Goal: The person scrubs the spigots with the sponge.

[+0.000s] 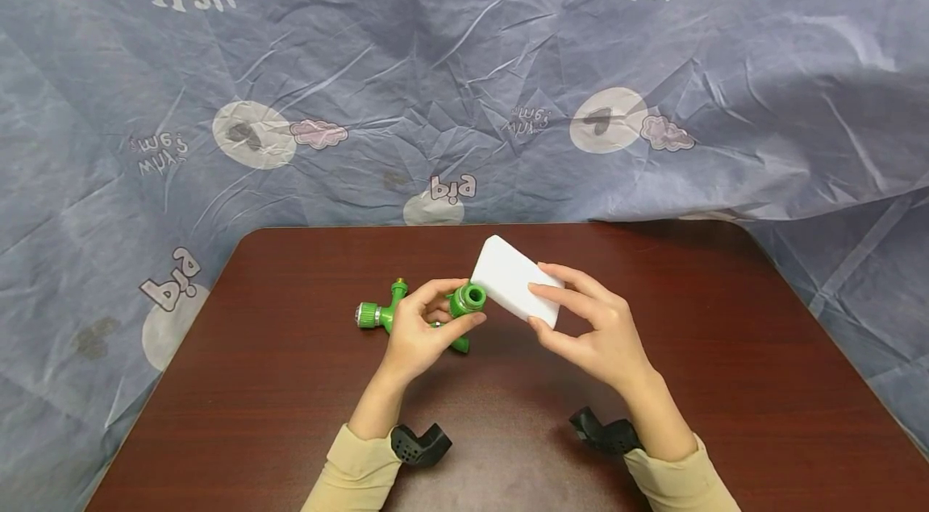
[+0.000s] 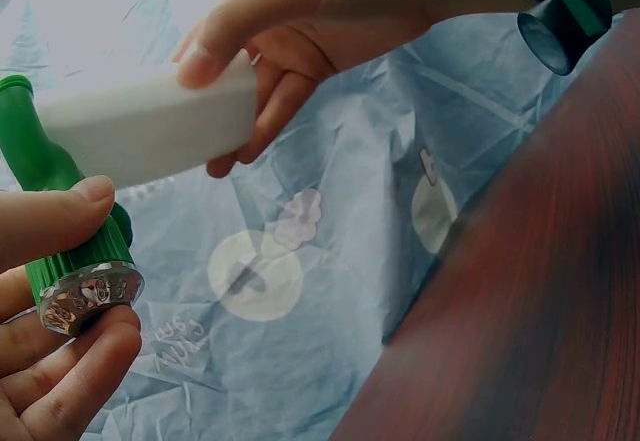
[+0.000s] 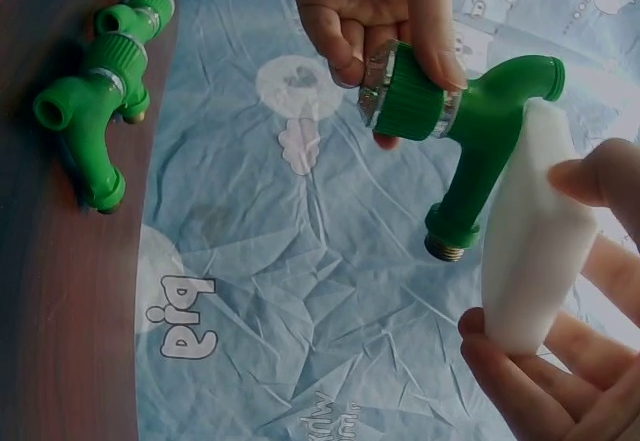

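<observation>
My left hand (image 1: 423, 328) grips a green plastic tap (image 3: 492, 111) by its ribbed, silver-capped knob, above the table. In the right wrist view the tap's spout points right and its threaded inlet downward. A white sponge block (image 1: 510, 276) is held between the thumb and fingers of my right hand (image 1: 601, 328). The sponge (image 3: 538, 236) lies against the tap's body near the spout. More green taps (image 3: 95, 111), apparently two, lie on the table to the left; in the head view my left hand partly covers them.
The dark red-brown table (image 1: 276, 383) has rounded far corners. Behind it hangs a wrinkled blue-grey cloth (image 1: 406, 77) printed with cartoons and lettering. Both wrists carry black camera mounts (image 1: 421, 446).
</observation>
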The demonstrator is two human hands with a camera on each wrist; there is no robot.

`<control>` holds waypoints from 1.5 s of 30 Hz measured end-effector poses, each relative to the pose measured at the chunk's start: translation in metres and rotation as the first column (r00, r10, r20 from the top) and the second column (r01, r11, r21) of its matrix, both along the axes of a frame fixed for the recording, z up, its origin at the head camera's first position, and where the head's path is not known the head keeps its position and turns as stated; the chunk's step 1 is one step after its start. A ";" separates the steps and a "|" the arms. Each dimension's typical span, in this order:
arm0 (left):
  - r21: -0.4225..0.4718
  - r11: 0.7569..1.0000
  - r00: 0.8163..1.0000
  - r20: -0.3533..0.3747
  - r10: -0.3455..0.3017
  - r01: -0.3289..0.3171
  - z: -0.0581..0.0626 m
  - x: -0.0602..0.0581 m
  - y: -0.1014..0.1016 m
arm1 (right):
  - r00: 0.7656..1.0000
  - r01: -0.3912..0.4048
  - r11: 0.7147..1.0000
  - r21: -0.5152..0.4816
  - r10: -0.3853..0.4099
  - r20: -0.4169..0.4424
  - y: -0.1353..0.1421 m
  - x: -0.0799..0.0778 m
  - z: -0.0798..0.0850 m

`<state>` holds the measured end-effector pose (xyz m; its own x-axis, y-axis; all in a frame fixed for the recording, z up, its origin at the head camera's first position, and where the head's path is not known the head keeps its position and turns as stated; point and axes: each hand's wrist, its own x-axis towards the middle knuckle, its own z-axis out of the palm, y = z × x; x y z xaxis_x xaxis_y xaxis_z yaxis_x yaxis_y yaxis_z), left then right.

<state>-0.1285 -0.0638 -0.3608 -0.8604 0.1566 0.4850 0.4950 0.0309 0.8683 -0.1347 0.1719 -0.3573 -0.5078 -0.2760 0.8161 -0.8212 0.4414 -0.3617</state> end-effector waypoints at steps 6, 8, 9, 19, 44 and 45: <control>0.001 1.000 1.000 -0.012 0.001 -0.001 -0.001 -0.001 0.001 | 0.996 0.081 0.996 0.046 -0.082 0.019 0.005 -0.001 -0.001; 0.003 1.000 1.000 -0.015 0.003 -0.003 -0.001 -0.001 0.000 | 0.989 0.143 0.989 0.041 -0.144 0.024 0.006 -0.001 0.000; 0.005 1.000 1.000 -0.015 0.007 -0.007 0.000 -0.001 0.000 | 0.986 0.166 0.986 0.030 -0.167 0.028 0.007 -0.001 0.000; -0.008 1.000 0.999 -0.034 0.024 -0.024 0.002 0.000 0.003 | 0.995 0.081 0.997 0.005 -0.081 0.056 0.003 0.000 0.000; -0.026 0.971 0.962 -0.145 0.231 -0.238 0.001 0.000 0.002 | 0.993 0.086 0.991 -0.103 -0.094 -0.077 -0.003 0.008 0.019; -0.013 0.976 0.968 -0.130 0.216 -0.219 0.001 -0.001 0.002 | 0.993 0.078 0.993 -0.089 -0.085 -0.078 -0.001 0.006 0.015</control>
<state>-0.1294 -0.0616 -0.3600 -0.8066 -0.0134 0.5909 0.5802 0.1724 0.7960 -0.1286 0.1710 -0.3423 -0.4564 -0.1632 0.8747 -0.8120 0.4784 -0.3344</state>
